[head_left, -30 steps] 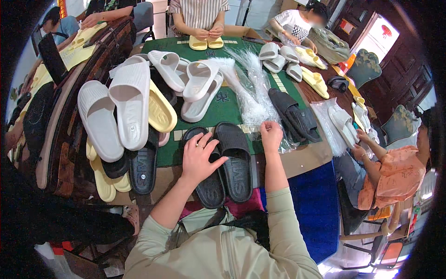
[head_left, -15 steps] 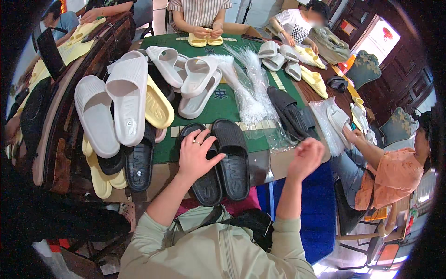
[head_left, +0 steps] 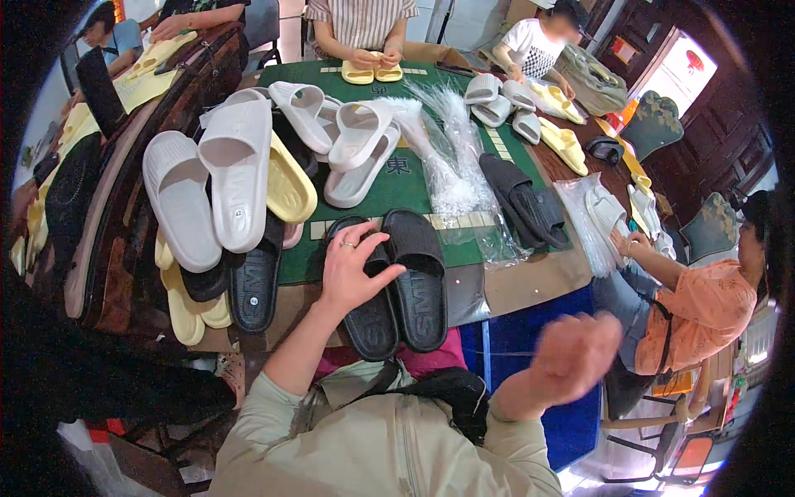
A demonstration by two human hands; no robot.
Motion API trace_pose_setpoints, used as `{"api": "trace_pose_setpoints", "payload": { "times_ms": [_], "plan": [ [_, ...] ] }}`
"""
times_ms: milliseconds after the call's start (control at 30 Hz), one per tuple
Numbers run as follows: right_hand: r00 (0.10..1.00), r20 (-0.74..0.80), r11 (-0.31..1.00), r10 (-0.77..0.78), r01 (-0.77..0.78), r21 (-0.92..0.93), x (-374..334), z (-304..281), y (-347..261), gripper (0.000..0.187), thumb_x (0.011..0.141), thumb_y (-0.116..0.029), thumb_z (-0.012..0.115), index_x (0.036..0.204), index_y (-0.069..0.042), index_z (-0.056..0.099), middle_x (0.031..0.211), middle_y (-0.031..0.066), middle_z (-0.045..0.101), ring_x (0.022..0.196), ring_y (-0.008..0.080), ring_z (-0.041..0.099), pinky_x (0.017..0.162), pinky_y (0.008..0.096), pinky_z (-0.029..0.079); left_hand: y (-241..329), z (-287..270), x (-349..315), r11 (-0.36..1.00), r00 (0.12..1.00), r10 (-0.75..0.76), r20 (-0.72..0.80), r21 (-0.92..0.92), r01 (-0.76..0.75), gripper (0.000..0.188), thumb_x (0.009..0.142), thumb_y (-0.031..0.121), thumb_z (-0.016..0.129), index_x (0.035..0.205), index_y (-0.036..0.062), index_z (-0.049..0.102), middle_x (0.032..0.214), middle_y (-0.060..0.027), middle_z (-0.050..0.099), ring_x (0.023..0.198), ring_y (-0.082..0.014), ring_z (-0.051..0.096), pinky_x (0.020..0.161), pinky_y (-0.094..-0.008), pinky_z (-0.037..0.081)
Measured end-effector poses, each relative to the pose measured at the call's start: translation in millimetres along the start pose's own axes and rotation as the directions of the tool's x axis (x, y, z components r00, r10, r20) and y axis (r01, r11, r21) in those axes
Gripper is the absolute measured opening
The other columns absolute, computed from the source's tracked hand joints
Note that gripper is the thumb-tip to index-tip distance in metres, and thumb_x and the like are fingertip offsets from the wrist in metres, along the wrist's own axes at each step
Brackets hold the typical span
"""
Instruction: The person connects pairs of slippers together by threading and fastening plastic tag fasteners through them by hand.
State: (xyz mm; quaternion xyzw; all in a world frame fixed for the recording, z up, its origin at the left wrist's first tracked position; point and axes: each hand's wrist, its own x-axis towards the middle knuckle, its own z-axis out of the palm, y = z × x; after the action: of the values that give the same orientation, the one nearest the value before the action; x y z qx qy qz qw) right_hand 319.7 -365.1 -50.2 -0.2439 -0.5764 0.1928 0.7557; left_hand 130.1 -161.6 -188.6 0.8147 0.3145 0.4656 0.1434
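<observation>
A pair of black slide sandals point(head_left: 421, 277) lies side by side at the table's front edge, toes away from me. My left hand point(head_left: 352, 269) rests over the strap of the left slide, fingers spread and thumb reaching to the right slide. Out to the right, past the table edge, my right hand point(head_left: 573, 358) is raised with its fingers curled in. Motion blurs it. A thin strand seems to stretch from near the slides to this hand, but what the fingers hold is too fine to make out.
Grey slides point(head_left: 236, 182) and a yellow slide point(head_left: 290, 178) are heaped at left. Clear plastic bags of white strands point(head_left: 451, 190) lie mid-table beside another black pair point(head_left: 522, 203). Co-workers sit around: one opposite with yellow slides point(head_left: 373, 70), one in orange point(head_left: 700, 311) at right.
My right hand has swung right and down, away from the slides. My left hand has stayed on the black pair. The whole view has shifted slightly.
</observation>
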Motion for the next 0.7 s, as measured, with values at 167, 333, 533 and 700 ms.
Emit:
{"api": "trace_pose_setpoints", "payload": {
  "times_ms": [167,333,533,700],
  "plan": [
    [0.650,0.093,0.655,0.755,-0.737,-0.164,-1.8,39.9,59.4,0.015,0.097,-0.006,0.049,0.112,-0.007,0.049,0.077,-0.0003,0.058,0.059,0.0026,0.044,0.051,0.0185,0.035,12.6,-24.6,-11.4,0.952,0.980,-0.098,-0.176,-0.302,0.042,0.014,0.073,0.004,0.070,0.087,0.0041,0.067,0.092,-0.0089,0.065,0.089,-0.0264,0.060,0.083,-0.0362,0.045],
    [0.699,0.178,0.720,0.693,-0.657,-0.225,-32.4,53.6,105.5,0.021,0.094,-0.002,0.053,0.111,-0.002,0.040,0.083,0.0046,0.065,0.075,0.0067,0.060,0.062,0.0199,0.045,51.4,-40.8,-34.8,0.354,0.890,-0.235,0.391,-0.819,0.453,0.016,0.087,0.002,0.063,0.102,-0.0024,0.068,0.098,-0.0073,0.061,0.082,-0.0136,0.061,0.073,-0.0260,0.050],
    [0.561,0.167,0.582,0.811,-0.743,-0.331,-34.3,50.2,103.7,0.019,0.091,-0.008,0.062,0.105,0.001,0.054,0.072,0.0045,0.066,0.069,0.0057,0.062,0.061,0.0206,0.048,46.5,-41.0,-44.2,0.391,0.875,-0.331,0.353,-0.793,0.468,0.007,0.086,0.003,0.066,0.090,-0.0030,0.069,0.092,-0.0050,0.062,0.088,-0.0111,0.057,0.079,-0.0247,0.046],
    [0.481,0.194,0.497,0.855,-0.657,-0.567,-52.2,33.5,103.2,0.016,0.087,-0.016,0.066,0.082,-0.001,0.067,0.067,0.0038,0.067,0.060,0.0082,0.063,0.057,0.0239,0.049,28.9,-46.1,-40.1,0.525,0.878,-0.411,0.244,-0.724,0.447,0.009,0.087,0.006,0.066,0.085,-0.0031,0.067,0.087,-0.0035,0.062,0.081,-0.0102,0.058,0.074,-0.0238,0.045]
  ]
}}
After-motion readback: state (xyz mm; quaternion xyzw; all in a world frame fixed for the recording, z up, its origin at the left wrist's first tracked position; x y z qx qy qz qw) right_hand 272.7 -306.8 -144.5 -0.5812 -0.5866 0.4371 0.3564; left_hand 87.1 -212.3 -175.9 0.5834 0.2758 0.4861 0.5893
